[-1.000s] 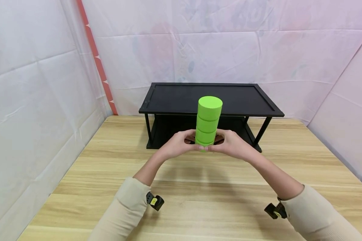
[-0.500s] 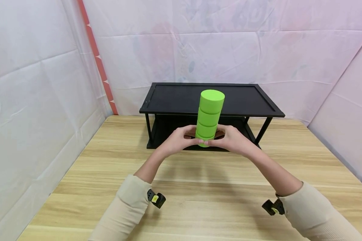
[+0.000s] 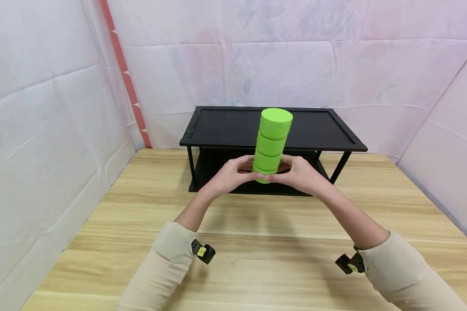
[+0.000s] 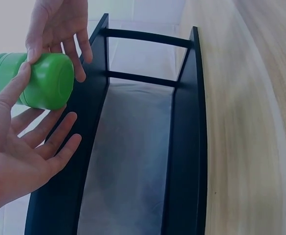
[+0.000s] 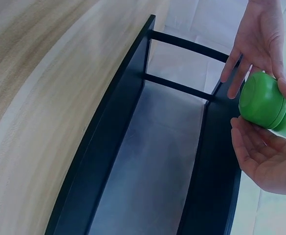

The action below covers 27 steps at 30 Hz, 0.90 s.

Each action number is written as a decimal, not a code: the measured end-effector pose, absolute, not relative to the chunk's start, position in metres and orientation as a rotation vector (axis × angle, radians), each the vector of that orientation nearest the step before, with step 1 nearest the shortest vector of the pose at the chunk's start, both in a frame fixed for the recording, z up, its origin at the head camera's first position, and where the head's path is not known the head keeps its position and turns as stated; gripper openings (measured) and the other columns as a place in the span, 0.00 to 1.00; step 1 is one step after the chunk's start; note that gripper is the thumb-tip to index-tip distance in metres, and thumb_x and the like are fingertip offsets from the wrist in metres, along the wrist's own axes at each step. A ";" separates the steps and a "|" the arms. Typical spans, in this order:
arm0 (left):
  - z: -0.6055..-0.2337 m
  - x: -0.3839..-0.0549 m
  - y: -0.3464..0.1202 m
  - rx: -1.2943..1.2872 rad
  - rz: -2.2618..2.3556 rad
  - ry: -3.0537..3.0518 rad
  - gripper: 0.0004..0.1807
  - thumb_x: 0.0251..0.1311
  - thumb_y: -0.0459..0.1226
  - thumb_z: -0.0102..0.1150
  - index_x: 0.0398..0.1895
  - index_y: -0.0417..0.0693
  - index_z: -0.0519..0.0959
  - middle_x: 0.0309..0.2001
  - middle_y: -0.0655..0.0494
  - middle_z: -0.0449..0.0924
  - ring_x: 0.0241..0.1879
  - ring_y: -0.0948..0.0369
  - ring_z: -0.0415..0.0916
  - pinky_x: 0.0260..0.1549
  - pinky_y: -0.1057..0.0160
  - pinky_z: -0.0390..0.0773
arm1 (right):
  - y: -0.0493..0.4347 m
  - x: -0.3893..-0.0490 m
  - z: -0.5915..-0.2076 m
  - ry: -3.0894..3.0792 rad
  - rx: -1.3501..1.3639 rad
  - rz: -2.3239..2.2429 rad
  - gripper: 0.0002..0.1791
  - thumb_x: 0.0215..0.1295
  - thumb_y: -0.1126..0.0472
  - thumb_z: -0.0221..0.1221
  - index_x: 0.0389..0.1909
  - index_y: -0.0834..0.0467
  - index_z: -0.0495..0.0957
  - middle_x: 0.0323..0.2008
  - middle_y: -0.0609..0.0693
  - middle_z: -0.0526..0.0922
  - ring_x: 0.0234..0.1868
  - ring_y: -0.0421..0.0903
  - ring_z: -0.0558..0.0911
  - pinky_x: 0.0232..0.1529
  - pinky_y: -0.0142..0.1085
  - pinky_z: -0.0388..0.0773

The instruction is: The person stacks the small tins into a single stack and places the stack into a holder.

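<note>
A bright green cylinder (image 3: 271,144) with grooves around its body is held up between both hands, tilted slightly, in front of the black rack. My left hand (image 3: 230,175) grips its lower end from the left, thumb on the near side and fingers behind. From the right, my right hand (image 3: 301,175) grips the same end, the two thumb tips almost meeting. In the left wrist view the rounded bottom of the cylinder (image 4: 50,81) shows past the left thumb. The right wrist view has the right hand (image 5: 272,164) with its fingers under the cylinder (image 5: 262,100).
A black two-tier rack (image 3: 225,125) stands at the back of the wooden table (image 3: 257,268). Its lower shelf (image 3: 214,166) is partly hidden by the hands. White sheeting (image 3: 54,129) encloses the table at the left, back and right.
Both hands have raised the green cylinder steadily, so its top now overlaps more of the rack's upper shelf in the head view. The grip stays the same.
</note>
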State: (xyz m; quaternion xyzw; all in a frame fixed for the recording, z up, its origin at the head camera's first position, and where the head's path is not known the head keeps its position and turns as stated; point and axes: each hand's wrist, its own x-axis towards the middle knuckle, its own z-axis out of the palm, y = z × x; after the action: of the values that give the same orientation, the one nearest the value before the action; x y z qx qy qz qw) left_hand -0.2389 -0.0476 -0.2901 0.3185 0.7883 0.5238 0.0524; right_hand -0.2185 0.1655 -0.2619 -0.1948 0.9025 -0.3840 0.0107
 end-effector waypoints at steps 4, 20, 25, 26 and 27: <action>-0.287 -0.239 -0.047 0.951 1.594 2.409 0.28 0.58 0.43 0.61 0.62 0.50 0.68 0.51 0.58 0.75 0.49 0.65 0.72 0.46 0.64 0.74 | 0.166 -0.220 -0.259 2.809 -0.605 -1.213 0.28 0.49 0.47 0.68 0.50 0.56 0.75 0.42 0.51 0.80 0.44 0.47 0.78 0.45 0.45 0.75; -0.278 -0.248 -0.046 0.969 1.566 2.437 0.29 0.59 0.44 0.60 0.63 0.50 0.67 0.52 0.58 0.73 0.50 0.64 0.70 0.47 0.64 0.73 | 0.168 -0.225 -0.252 2.753 -0.609 -1.295 0.29 0.51 0.47 0.67 0.52 0.57 0.74 0.44 0.52 0.79 0.47 0.48 0.76 0.48 0.47 0.73; -0.274 -0.250 -0.045 0.966 1.576 2.418 0.28 0.59 0.44 0.59 0.63 0.51 0.67 0.52 0.59 0.72 0.50 0.64 0.70 0.47 0.64 0.73 | 0.170 -0.227 -0.248 2.754 -0.608 -1.290 0.29 0.52 0.48 0.67 0.52 0.58 0.74 0.45 0.53 0.78 0.47 0.49 0.76 0.49 0.47 0.72; -0.273 -0.250 -0.045 0.964 1.578 2.415 0.28 0.59 0.44 0.59 0.63 0.51 0.67 0.52 0.59 0.72 0.50 0.64 0.70 0.47 0.63 0.73 | 0.170 -0.227 -0.247 2.756 -0.611 -1.289 0.29 0.52 0.48 0.66 0.52 0.58 0.74 0.45 0.53 0.78 0.47 0.49 0.76 0.49 0.47 0.72; -0.272 -0.250 -0.045 0.960 1.578 2.413 0.29 0.59 0.44 0.60 0.63 0.51 0.66 0.52 0.59 0.72 0.50 0.64 0.70 0.47 0.63 0.73 | 0.171 -0.227 -0.247 2.759 -0.616 -1.287 0.29 0.52 0.48 0.66 0.52 0.58 0.74 0.45 0.53 0.78 0.47 0.49 0.76 0.49 0.48 0.72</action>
State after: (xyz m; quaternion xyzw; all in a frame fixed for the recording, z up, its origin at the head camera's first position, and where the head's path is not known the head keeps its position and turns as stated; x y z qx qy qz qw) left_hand -0.2504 -0.0446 -0.2723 0.3156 0.7929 0.5187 0.0513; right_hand -0.2272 0.1706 -0.2467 -0.1982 0.8881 -0.4143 0.0179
